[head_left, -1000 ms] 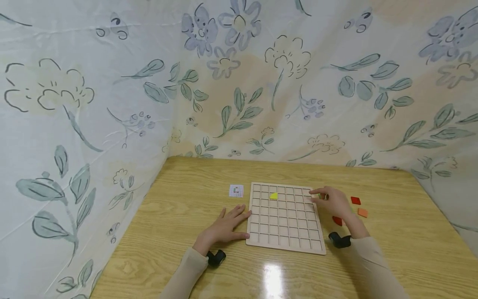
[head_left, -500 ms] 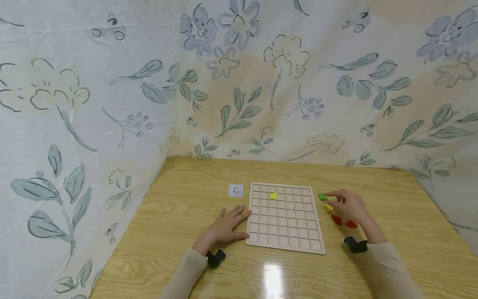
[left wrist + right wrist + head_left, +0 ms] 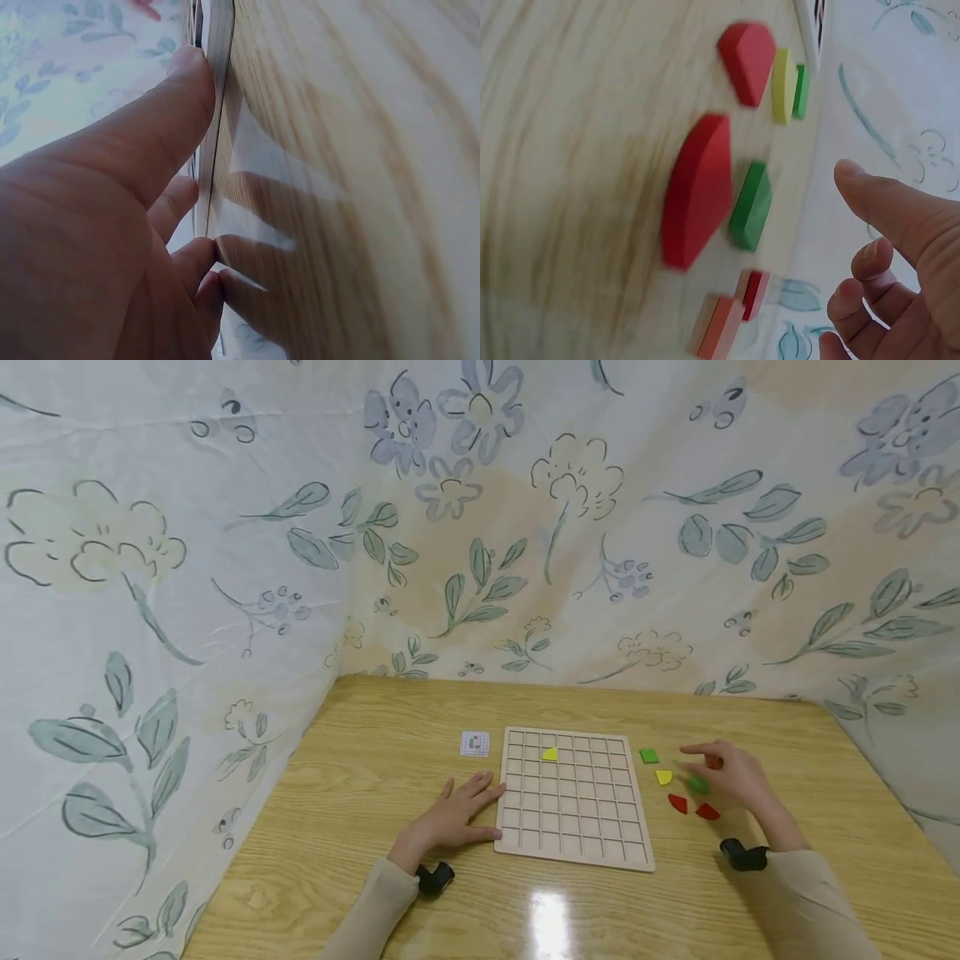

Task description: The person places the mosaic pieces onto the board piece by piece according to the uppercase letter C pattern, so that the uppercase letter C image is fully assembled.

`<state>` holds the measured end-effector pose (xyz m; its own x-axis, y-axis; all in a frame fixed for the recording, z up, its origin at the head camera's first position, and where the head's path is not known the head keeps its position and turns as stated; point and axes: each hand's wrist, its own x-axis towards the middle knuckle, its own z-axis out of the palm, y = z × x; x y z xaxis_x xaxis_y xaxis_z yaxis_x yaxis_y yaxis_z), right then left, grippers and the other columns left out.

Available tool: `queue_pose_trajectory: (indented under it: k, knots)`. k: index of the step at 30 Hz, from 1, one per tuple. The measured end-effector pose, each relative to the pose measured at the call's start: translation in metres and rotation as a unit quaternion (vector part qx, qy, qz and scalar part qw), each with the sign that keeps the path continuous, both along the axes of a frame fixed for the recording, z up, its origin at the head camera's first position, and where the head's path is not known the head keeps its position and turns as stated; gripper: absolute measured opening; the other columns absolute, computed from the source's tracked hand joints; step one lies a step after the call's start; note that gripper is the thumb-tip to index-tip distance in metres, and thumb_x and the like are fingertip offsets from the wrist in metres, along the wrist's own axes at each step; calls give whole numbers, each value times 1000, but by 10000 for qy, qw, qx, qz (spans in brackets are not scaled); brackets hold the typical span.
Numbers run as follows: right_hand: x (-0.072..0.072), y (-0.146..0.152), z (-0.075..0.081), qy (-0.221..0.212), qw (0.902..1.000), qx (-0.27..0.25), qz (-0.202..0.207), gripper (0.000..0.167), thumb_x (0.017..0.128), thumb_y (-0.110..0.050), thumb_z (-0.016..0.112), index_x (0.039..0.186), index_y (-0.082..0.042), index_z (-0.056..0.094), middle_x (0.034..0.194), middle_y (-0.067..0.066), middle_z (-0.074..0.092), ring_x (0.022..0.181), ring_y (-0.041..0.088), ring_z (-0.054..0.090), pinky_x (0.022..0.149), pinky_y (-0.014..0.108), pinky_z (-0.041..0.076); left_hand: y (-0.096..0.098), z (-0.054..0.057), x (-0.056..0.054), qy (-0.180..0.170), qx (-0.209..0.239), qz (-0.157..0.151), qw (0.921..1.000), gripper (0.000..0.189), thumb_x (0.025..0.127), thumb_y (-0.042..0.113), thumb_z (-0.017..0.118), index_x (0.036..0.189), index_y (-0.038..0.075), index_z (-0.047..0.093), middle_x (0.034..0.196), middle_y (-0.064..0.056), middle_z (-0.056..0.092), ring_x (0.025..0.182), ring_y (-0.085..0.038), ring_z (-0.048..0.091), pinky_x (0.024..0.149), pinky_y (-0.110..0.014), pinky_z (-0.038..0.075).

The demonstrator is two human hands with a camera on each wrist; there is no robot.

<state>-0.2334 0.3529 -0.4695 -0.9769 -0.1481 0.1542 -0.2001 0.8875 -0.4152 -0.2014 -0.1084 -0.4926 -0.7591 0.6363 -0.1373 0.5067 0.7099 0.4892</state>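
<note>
A wooden grid board [image 3: 573, 856] lies on the table, with a yellow quarter-round tile [image 3: 551, 754] in one of its upper cells. My left hand [image 3: 450, 817] rests at the board's left edge; in the left wrist view its thumb [image 3: 187, 82] touches the rim. My right hand [image 3: 735, 777] hovers right of the board among loose tiles, holding nothing, thumb and index finger apart. Under and beside it are a green tile [image 3: 698, 785] and a red tile [image 3: 714, 762], partly covered. A second green tile [image 3: 648, 756] and a yellow tile [image 3: 663, 777] lie nearer the board.
Two red curved tiles [image 3: 678, 803] lie before the right hand. An orange tile [image 3: 720, 328] shows in the right wrist view. Left of the board lies a small printed pattern card [image 3: 475, 744]. A floral cloth [image 3: 480, 610] hangs behind the table.
My right hand has moved from the board's right edge past the nearer green tile and farther right, uncovering the green and yellow tiles. My left hand has stayed in place.
</note>
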Motion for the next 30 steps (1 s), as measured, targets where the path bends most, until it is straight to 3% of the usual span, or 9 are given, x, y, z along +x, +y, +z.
queue_pose_trajectory:
  k: [7,18,30]
  knots:
    - [-1,16,1,-186,9997,127,-90,34,85,-22,68,114,-4,65,74,4,52,60,15,41,48,26,29,1,0,0,-9,14,26,10000,72,89,50,54,148,21,25,156,-7,14,143,-26,9,112,-57,3]
    - [-7,40,-5,-344,9986,366,-172,35,85,-21,67,115,-3,64,76,5,51,57,15,39,46,27,27,0,2,2,-20,25,21,10000,72,89,50,54,148,21,24,156,-7,13,143,-26,8,112,-57,1]
    - [-5,52,-8,-803,9949,474,-380,38,85,-24,67,115,-2,63,82,11,54,67,20,45,52,28,28,-2,4,4,74,78,-97,9999,71,90,45,54,148,18,25,155,-11,14,143,-29,10,111,-60,4]
